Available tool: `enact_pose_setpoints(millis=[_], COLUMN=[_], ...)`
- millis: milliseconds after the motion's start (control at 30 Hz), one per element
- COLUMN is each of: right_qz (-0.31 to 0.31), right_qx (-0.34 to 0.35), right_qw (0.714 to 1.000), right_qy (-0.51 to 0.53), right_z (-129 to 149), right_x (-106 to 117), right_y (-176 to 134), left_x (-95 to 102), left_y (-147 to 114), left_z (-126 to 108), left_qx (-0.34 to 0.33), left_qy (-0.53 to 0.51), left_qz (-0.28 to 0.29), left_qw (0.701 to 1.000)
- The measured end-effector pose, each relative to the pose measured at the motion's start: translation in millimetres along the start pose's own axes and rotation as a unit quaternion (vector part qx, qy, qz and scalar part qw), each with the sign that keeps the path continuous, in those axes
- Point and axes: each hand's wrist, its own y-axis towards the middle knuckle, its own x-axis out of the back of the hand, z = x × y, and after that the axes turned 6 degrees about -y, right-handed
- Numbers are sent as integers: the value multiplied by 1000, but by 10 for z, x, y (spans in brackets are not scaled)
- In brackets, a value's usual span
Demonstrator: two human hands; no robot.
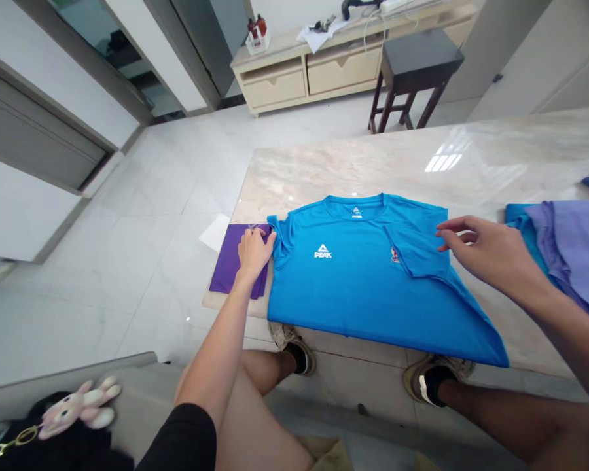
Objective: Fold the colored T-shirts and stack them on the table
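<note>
A blue T-shirt [338, 281] with a white "PEAK" print lies front up on the marble-topped table, collar away from me. Its sleeve on the right is folded inward over the chest, partly covering a small badge. The sleeve on the left is bunched up, and my left hand [256, 254] pinches its edge. Beneath that hand lies a folded purple garment [228, 265]. My right hand [478, 247] hovers just right of the folded sleeve, thumb and fingers apart, holding nothing. The shirt's lower part hangs over the near table edge.
Lavender and blue clothes [576, 242] are piled on the table [324, 163] at the right. A dark stool [417, 59] and a low cabinet [279, 85] stand beyond. A pink plush toy [73, 409] lies on the grey sofa [142, 392] at lower left.
</note>
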Motion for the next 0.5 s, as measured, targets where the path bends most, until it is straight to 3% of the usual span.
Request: enact_pose_setpoints(millis=[167,333,500], right_qz=[7,-1,-2], right_qx=[3,27,42], right_qw=[1000,999,996], right_qy=[-15,-34,-78], right_z=[9,-142,-143], right_x=[57,50,95], right_y=[-22,-17,-78], left_x=[-114,-70,-18], left_y=[75,102,-73], left_z=[-47,-109,-502], left_qx=[-37,-60,-106], left_qy=[-17,-110,-112], left_qz=[-5,-20,-57], left_qw=[999,992,986])
